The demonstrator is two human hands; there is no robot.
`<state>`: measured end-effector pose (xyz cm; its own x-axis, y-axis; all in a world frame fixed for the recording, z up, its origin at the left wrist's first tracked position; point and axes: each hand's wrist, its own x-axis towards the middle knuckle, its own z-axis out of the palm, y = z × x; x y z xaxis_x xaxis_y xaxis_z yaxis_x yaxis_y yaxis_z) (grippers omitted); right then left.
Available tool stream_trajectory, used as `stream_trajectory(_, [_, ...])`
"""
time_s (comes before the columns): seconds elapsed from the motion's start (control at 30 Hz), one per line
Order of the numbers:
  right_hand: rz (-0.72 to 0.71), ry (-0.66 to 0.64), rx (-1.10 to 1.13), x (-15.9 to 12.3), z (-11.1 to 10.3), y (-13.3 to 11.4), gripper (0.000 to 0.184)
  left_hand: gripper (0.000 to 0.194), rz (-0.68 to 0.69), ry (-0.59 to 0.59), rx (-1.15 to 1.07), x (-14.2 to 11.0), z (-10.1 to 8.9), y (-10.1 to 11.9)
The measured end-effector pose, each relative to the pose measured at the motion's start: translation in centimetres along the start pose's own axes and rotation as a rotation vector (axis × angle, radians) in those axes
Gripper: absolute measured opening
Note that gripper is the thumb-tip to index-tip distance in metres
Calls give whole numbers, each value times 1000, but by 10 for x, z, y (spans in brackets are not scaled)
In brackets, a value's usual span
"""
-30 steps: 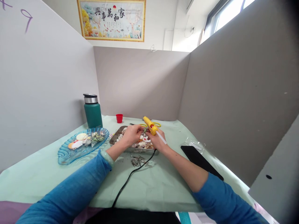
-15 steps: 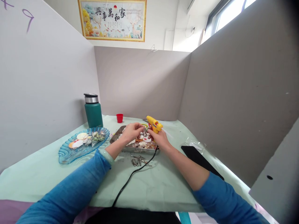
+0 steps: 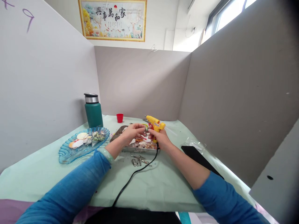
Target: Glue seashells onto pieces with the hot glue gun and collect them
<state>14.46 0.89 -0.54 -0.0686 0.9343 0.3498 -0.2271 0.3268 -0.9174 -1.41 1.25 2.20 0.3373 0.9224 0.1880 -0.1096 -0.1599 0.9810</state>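
My right hand (image 3: 161, 137) is closed around a yellow glue gun (image 3: 155, 123), whose nozzle points up and to the left. A black cord runs from its handle down to the table's front edge. My left hand (image 3: 134, 133) pinches a small greenish piece (image 3: 146, 128), which looks like a shell, just left of the glue gun. The fingertips of both hands meet close around this piece, so part of it is hidden. Below the hands stands a metal tray (image 3: 140, 150) with shells and coral-like bits in it. Several small metal clips (image 3: 139, 161) lie in front of the tray.
On the left, a blue shell-shaped plate (image 3: 66, 155) holds shells, with a green bottle (image 3: 93, 113) behind it. A red cup (image 3: 120, 118) stands at the back. A black flat object (image 3: 201, 160) and clear plastic bag (image 3: 197, 144) lie right. Partitions surround the table.
The glue gun has shifted slightly right and tilted a little. The small greenish piece between the fingertips shows more clearly. Both hands stay over the tray.
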Motion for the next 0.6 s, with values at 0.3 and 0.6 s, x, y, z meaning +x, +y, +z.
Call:
stream_trajectory(0.3, [45,14,0,-1,1,-3,33,25,-11,-16,-68,0,-1,-1])
stream_trajectory(0.6, [49,10,-2,-1,0,-2,33,23,10,3,-34,3,0,-6])
